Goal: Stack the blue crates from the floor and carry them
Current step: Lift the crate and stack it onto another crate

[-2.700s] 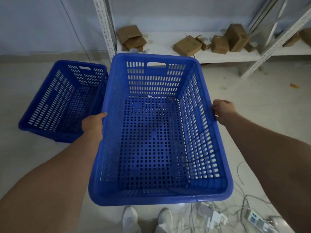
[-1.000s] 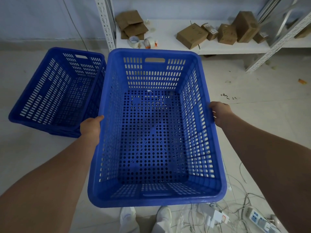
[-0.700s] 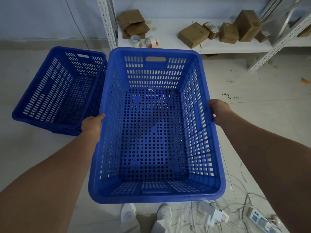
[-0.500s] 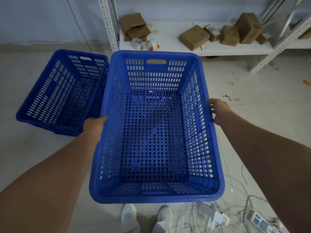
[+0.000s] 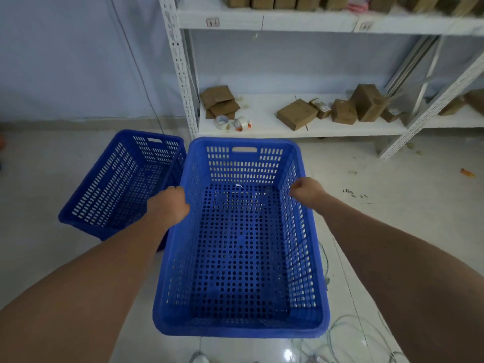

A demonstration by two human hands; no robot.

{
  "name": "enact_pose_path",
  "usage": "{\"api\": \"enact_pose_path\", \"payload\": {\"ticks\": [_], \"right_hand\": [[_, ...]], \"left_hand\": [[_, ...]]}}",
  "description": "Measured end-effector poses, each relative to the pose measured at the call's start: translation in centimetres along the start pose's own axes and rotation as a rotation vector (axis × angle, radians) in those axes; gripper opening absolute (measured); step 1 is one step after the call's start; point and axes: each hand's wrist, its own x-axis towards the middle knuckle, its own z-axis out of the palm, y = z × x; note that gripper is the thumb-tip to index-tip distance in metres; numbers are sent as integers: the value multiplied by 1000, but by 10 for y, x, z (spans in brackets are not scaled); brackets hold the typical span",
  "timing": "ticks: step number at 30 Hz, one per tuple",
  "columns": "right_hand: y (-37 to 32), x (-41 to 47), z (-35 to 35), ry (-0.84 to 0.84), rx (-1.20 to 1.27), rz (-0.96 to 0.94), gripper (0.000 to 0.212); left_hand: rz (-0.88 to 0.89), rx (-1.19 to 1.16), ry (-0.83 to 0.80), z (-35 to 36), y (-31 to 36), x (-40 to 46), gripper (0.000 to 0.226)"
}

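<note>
We were at the carrying step: our left hand [image 5: 169, 206] and right hand [image 5: 307, 191] were closed over the long side rims of the held blue crate [image 5: 241, 244], which hung level between them. The second blue crate [image 5: 123, 182] sat on the floor just left of it. Next, we judged, the held crate needed lining up over that one and lowering in.

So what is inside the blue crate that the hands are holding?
The held crate looks empty apart from a small white scrap near its far wall. Through its holes, the floor underneath cannot be made out.
</note>
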Motion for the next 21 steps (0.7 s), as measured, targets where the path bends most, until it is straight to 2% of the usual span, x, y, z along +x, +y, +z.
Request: {"api": "enact_pose_path", "payload": {"ticks": [4, 9, 15, 21], "right_hand": [[-62, -36, -22, -38, -172, -140, 29], [-133, -79, -50, -90, -455, -317, 25], [-194, -123, -75, 12, -681, -457, 31], [-227, -156, -81, 59, -771, -468, 36]], "left_hand": [[76, 120, 52, -72, 24, -18, 17], [146, 257, 121, -149, 48, -51, 28], [203, 338, 190, -218, 77, -83, 28], [217, 340, 231, -262, 53, -101, 31]]}}
